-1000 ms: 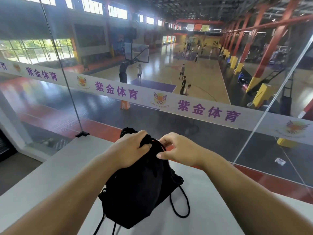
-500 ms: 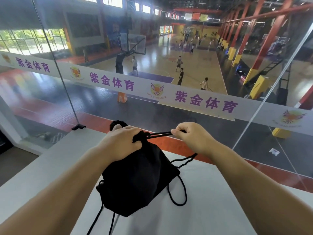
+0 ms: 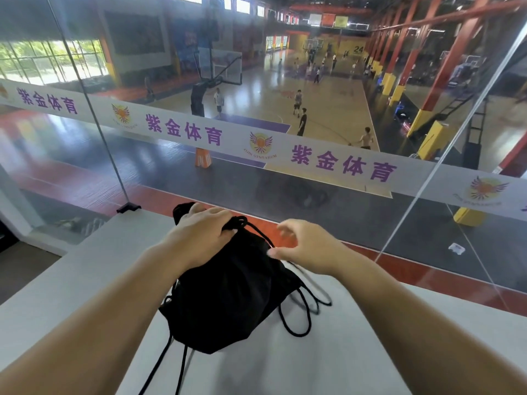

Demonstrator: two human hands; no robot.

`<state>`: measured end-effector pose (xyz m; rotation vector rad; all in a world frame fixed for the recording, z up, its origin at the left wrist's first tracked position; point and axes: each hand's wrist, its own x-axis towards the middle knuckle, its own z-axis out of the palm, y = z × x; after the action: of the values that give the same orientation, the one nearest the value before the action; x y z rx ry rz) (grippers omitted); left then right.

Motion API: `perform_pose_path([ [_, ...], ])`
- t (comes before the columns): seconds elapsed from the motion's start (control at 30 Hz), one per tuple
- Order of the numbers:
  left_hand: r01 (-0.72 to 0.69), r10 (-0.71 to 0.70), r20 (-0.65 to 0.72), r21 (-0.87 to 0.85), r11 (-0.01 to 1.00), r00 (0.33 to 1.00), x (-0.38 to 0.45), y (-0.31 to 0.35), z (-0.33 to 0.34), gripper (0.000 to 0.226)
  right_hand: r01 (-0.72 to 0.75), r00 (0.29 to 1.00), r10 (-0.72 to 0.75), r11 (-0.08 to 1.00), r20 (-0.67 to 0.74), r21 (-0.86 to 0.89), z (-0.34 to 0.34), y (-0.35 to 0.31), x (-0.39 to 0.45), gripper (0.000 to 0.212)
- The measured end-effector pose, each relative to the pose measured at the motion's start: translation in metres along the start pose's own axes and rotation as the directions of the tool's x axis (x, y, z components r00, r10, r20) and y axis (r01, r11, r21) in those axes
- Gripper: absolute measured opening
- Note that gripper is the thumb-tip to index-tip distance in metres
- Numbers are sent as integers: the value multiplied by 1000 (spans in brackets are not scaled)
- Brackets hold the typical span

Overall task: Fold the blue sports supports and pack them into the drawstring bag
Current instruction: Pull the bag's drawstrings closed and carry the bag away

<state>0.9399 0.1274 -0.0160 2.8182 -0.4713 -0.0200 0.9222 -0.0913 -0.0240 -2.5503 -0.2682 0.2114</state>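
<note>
Right hand has let go of the cord, fingers now loose beside it; left hand still grips the bag neck.

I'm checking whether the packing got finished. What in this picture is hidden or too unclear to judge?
- Blue supports: none visible in the head view; the opaque black fabric drawstring bag hides whatever is inside.
- Bag mouth: covered by the left hand, so how far it is cinched is unclear.
- Right hand: its fingers are motion-blurred, so cord contact is uncertain.
- Black cords: cut off by the bottom edge.
</note>
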Motion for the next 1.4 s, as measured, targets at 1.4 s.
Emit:
perform_pose_path([
  [1.4, 326, -363, -92, -279, 903, 927, -29, -51, -2, 27, -6, 979, 4, 1000, -205, -11, 9, -36, 17, 41],
])
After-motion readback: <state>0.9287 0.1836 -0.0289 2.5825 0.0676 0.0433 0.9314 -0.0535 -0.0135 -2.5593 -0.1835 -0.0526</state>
